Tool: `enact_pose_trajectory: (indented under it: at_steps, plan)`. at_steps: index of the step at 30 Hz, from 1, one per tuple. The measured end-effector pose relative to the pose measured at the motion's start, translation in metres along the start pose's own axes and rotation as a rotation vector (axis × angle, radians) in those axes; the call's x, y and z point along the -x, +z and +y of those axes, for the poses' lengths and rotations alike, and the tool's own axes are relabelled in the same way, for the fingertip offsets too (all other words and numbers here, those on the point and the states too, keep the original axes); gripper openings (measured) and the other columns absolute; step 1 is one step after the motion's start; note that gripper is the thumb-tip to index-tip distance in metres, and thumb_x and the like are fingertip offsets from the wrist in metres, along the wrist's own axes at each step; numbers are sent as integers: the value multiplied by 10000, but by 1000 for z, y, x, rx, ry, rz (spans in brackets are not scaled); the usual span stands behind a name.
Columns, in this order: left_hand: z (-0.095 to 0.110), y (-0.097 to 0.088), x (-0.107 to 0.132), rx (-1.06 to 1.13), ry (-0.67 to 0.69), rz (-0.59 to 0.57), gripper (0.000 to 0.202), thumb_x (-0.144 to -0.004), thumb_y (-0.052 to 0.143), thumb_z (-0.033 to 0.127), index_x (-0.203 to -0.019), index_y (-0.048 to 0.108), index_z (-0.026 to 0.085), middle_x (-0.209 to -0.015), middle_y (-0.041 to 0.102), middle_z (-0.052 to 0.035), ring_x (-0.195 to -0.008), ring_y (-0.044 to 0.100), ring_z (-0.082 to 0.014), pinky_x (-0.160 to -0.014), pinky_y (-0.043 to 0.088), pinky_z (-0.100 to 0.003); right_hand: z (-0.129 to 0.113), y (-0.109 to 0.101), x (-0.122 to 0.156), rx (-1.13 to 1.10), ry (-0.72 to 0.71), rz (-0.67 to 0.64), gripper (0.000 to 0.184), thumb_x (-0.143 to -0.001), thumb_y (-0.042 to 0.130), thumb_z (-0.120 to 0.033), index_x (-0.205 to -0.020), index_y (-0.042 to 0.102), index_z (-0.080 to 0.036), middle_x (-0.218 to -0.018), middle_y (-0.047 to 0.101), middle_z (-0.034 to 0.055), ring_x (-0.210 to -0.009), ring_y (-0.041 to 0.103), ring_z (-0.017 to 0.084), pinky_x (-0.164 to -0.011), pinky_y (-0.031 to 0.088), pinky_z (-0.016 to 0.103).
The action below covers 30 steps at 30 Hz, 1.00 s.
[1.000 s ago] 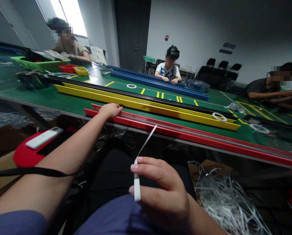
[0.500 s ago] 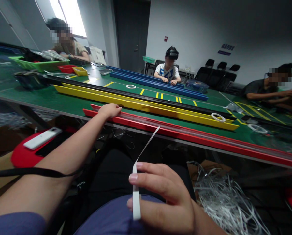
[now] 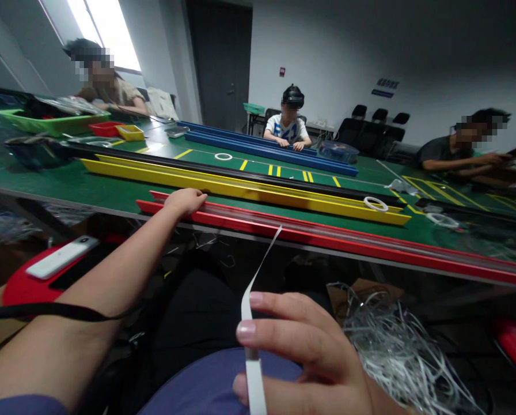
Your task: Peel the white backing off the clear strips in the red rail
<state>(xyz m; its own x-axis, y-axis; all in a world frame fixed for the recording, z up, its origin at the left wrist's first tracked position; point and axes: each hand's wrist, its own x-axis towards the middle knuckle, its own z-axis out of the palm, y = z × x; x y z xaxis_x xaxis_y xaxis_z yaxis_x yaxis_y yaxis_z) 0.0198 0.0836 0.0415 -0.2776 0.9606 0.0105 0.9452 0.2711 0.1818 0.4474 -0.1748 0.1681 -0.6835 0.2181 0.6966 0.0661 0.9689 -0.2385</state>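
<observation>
A long red channel-shaped strip (image 3: 327,237) lies along the near edge of the table, one end by my left hand and the other running out of view at the right. My left hand (image 3: 183,203) is closed around it near its left end. Close to my body, my right hand (image 3: 305,351) grips a narrow white tape-like strip (image 3: 255,385) between thumb and fingers. From my fingers the white strip rises, slightly twisted, to the red channel, where its far tip shows. Behind the red channel sits a similar yellow one (image 3: 241,187).
A white ring (image 3: 375,204) rests on the yellow channel's right part; another ring (image 3: 223,157) lies farther back. Blue channels (image 3: 266,153) lie before a seated person. At left are green (image 3: 54,124), red and yellow trays. Tangled white strips (image 3: 396,346) are heaped below the table.
The view has shifted slightly, so the table and people appear farther left. My right hand sits a little lower and farther right in view, still holding the white strip. My left hand stays on the red channel.
</observation>
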Motion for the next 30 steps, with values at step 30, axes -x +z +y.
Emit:
enact_pose_trajectory:
  at_steps: [30]
  plan:
    - [35,19,46,-220,632,160,743,-940,408,720,-1422,601,188,-1317,688,-167,-1194,642,-349,-1060,478,-438,15,16,-4,-45,-121,0,211,-1044,588,-333,-1129,759,-244,-1443,631,-56,-1462,461,96,-1190,419,203]
